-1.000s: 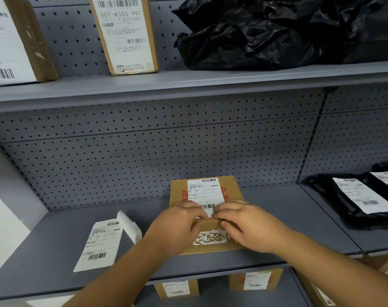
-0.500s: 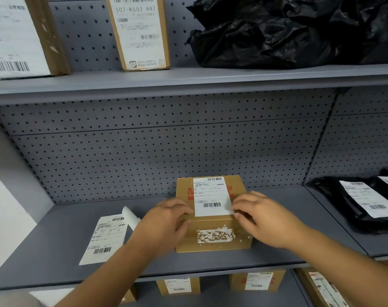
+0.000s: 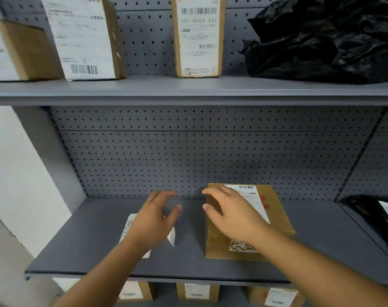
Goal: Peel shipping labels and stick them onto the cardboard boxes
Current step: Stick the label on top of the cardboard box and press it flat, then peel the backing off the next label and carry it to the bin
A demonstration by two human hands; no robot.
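A brown cardboard box [image 3: 279, 218] lies flat on the grey middle shelf [image 3: 100, 251], with a white shipping label [image 3: 256, 197] stuck on its top and a torn white patch near its front. My right hand [image 3: 230, 214] lies over the box's left part with fingers spread, covering part of the label and holding nothing. My left hand [image 3: 154, 220] hovers open to the left of the box, above a white label sheet [image 3: 127, 228] that lies on the shelf with one corner curled up. Most of that sheet is hidden by the hand.
Upper shelf [image 3: 188, 89] carries labelled boxes [image 3: 86, 36], an upright box [image 3: 198, 38] and a black plastic bag [image 3: 326, 38]. Black mailer bags with labels [image 3: 379, 213] lie at the right. More labelled boxes [image 3: 197, 291] stand on the shelf below. A perforated back panel [image 3: 188, 156] closes the rear.
Both hands have lifted off the label's edges and shifted left. My left hand left the box and now hangs over the loose label sheet. The view swung left and up.
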